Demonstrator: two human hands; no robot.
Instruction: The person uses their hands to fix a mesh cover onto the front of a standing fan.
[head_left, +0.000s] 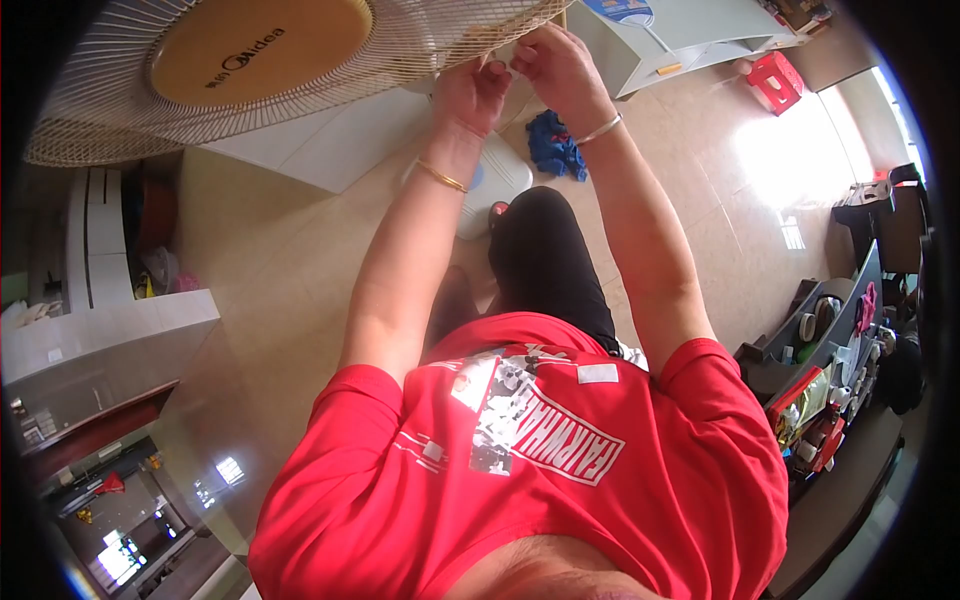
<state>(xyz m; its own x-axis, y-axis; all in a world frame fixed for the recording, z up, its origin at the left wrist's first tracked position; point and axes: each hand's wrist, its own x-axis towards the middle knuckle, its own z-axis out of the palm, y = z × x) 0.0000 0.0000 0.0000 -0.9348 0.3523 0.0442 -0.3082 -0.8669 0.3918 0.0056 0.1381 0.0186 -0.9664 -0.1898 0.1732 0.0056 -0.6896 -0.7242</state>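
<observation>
A large fan grille [330, 95] of cream wires, with a round gold centre plate [262, 50], fills the upper left. Its lower right rim is where both my hands are. My left hand [472, 92] is closed at that rim, its fingertips partly hidden by the wires. Close beside it, my right hand [562, 72] is closed too, thumb and fingers pinched against the grille's edge. Any small part between the fingers is too hidden to tell. Both arms reach forward, with a bangle on each wrist.
Below my hands stands a white rounded case or stool [500, 175], with blue cloth [556, 146] on the floor beside it. A white cabinet [690, 40] stands ahead, a red plastic stool [774, 84] at far right. A cluttered grey shelf [850, 320] is at right, a white-topped counter [120, 325] at left.
</observation>
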